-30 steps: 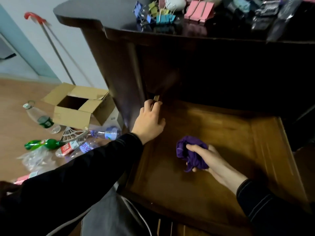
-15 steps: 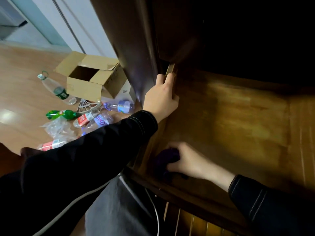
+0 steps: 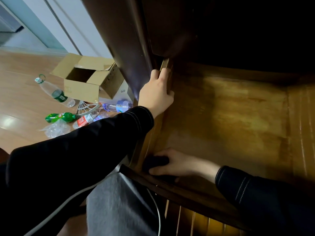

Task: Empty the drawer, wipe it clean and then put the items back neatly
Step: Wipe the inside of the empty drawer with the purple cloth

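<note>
Softly bunched cloth (image 3: 156,161) meets smooth wooden drawer (image 3: 230,116).

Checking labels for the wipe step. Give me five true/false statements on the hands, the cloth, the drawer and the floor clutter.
1. The right hand holds the cloth in the drawer's front-left corner. True.
2. The left hand lies flat on the drawer floor. False: it grips the drawer's left wall.
3. The drawer holds binder clips. False: only the cloth shows inside.
4. The cardboard box on the floor is open. True.
5. The green bottle stands upright. False: it lies on its side.
</note>
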The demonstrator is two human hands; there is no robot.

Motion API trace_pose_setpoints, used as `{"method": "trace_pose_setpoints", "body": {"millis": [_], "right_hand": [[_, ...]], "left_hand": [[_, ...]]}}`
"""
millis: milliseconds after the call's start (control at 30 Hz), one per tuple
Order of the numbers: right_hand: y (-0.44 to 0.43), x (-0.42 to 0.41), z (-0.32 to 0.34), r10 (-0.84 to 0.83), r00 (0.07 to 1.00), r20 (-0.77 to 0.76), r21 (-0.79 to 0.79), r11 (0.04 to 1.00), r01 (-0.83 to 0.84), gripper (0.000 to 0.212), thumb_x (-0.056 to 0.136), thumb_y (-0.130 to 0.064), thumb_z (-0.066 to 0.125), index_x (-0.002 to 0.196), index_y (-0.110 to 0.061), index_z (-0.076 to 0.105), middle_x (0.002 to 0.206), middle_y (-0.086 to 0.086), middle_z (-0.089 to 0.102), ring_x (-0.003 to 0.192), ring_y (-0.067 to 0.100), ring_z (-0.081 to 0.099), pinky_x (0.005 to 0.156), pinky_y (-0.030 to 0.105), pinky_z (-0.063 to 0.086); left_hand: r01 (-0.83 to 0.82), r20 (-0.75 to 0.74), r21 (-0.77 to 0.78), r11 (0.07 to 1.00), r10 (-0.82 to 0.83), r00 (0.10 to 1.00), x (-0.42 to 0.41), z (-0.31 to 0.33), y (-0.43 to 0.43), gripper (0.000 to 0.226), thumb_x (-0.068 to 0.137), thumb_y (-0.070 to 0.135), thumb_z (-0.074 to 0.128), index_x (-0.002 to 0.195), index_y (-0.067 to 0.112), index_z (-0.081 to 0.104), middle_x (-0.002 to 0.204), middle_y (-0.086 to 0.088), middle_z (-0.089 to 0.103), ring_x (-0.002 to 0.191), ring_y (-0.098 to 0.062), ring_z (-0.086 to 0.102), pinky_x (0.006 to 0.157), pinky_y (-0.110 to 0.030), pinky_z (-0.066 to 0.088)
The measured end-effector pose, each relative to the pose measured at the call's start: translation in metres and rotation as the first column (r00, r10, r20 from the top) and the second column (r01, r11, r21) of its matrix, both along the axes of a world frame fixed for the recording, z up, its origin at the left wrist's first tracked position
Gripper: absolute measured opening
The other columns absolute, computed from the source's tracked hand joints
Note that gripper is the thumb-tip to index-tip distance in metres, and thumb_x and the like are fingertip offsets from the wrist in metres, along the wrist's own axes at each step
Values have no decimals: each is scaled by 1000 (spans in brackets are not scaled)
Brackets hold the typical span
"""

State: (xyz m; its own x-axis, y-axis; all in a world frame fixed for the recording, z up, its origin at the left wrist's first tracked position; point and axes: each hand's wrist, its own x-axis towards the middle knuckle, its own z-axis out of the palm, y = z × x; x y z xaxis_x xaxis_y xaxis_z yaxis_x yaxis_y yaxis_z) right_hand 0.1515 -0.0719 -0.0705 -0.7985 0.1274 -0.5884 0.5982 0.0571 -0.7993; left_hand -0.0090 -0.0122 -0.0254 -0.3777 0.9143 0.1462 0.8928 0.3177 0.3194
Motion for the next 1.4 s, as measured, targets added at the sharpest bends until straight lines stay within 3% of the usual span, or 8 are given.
{"method": "trace_pose_setpoints", "body": {"millis": [200,333,467,667,767,967,1167,1400], "right_hand": [[15,7,17,58,996,-74,57,997,-53,32,86,-18,78,117,-15,71,87,-2,69,67,8,61,45,21,47],[20,14,26,72,988,-134,33,997,-68,26,84,-16,80,109,-14,74,83,9,73,67,11,63,50,26,47],[12,13,34,112,971,-212,138,987,-84,17,86,-11,77,103,-11,74,74,-7,64,57,-3,53,51,14,39],[10,22,55,223,950,-220,207,962,-178,32,82,-56,77,96,-30,66,77,-10,63,63,0,55,54,18,39],[1,19,55,243,944,-223,363,919,-151,32,80,-50,80,98,-28,65,85,-3,67,69,8,59,55,27,43],[14,22,55,99,983,-157,33,995,-95,19,91,-6,63,110,-9,66,84,4,60,71,13,54,64,33,43],[6,15,48,3,987,-159,-15,1000,-6,29,101,-31,60,120,-11,66,107,19,71,94,34,68,80,56,53],[16,20,45,77,979,-190,69,995,-65,8,98,-21,65,104,-16,66,80,0,63,66,10,58,54,28,46]], "left_hand": [[-12,-22,-9,1000,11,1000,0,0,0,62,84,22,61,142,20,39,126,-7,45,82,-34,61,66,-42,55],[-9,-20,3,1000,9,1000,-2,-1,0,63,84,22,60,143,20,39,127,-7,46,80,-31,61,63,-36,52],[-9,-27,1,1000,9,1000,-3,-3,1,63,84,23,61,143,20,38,127,-7,46,79,-29,61,60,-34,51],[-17,-28,1,1000,17,999,-2,-2,2,63,85,23,61,143,20,38,127,-7,46,79,-29,62,63,-37,55],[-18,-32,2,1000,18,999,-2,-3,1,64,85,23,60,144,21,38,126,-7,46,77,-29,61,61,-34,50],[-14,-18,-5,1000,14,1000,-2,-2,1,62,85,22,60,144,21,38,127,-7,45,79,-30,62,66,-40,58],[-13,-24,-2,1000,13,1000,-3,-3,2,62,86,25,60,143,20,38,128,-7,45,80,-30,62,65,-37,56],[-18,-24,-5,1000,17,1000,-3,-3,2,62,86,25,61,143,21,38,128,-7,45,80,-31,63,67,-40,58]]}}
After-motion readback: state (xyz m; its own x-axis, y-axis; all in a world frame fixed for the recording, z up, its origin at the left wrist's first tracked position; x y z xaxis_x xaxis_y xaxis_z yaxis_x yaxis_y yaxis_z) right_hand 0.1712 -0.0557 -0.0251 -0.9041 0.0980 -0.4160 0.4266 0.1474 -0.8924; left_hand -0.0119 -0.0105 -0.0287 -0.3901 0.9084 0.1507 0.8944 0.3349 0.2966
